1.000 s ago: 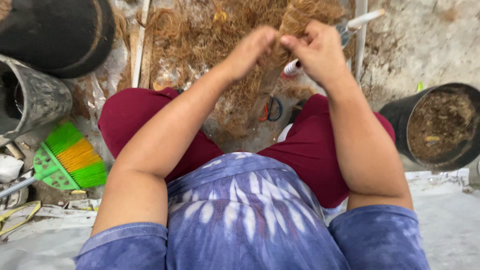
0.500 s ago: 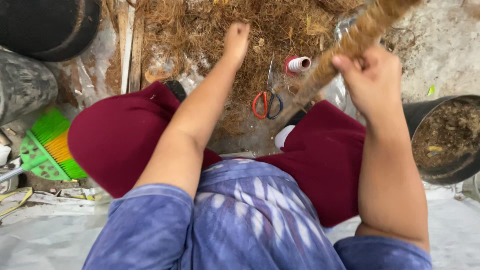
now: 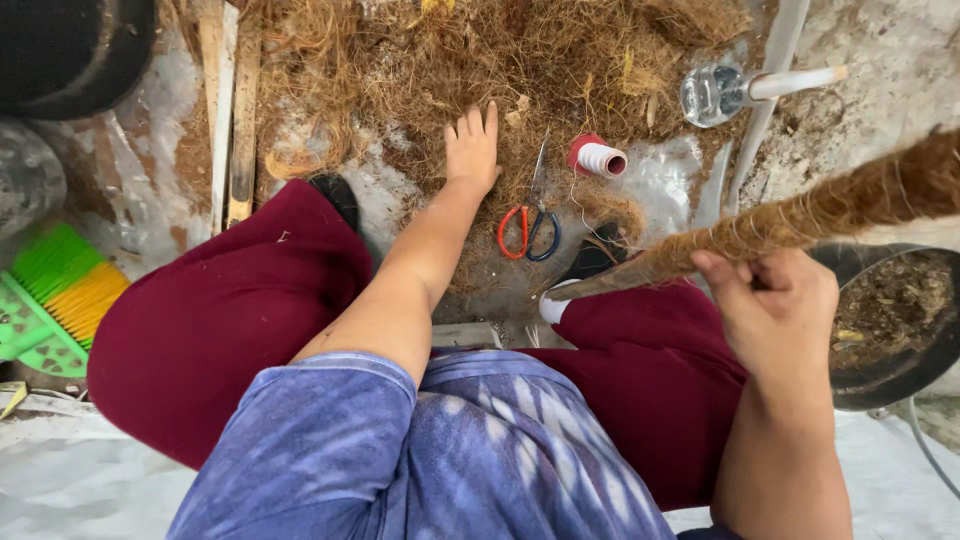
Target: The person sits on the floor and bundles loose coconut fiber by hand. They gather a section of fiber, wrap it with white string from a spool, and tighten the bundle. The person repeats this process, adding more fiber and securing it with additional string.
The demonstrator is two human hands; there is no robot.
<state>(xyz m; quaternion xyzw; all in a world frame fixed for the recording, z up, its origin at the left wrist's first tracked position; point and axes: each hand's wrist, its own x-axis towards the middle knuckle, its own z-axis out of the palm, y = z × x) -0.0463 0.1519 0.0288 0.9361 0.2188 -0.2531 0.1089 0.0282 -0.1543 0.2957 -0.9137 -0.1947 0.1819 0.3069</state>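
Littered ground, left hand fingers spread flat on coconut fibre, right hand fingers clenched around fibre-wrapped pole

The person sits with knees spread, the left hand laid flat, fingers stretched out, on the heap of brown coconut fibre. The right hand is closed round a fibre-wrapped pole that slants up to the right. Just beside the left hand lie scissors and a spool of thread. A black pot of soil stands near the right hand.
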